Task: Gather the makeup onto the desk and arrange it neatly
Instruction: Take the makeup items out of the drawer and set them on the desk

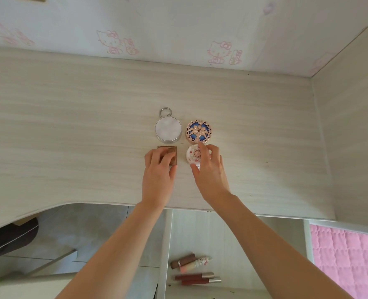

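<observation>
Lipsticks [191, 269] are left on shelf [200, 234] below desk [71, 137], axes approx. left-right, nearer R hand [209, 173]. Sq. compact [173, 157] is gripped by L fingers [157, 154], round compact [192, 155] by R.

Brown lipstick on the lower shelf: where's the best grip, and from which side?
Probably from above: grip the brown lipstick across its barrel near the left end. It lies flat, and the pale pink tube crowds its near side further right.
</observation>
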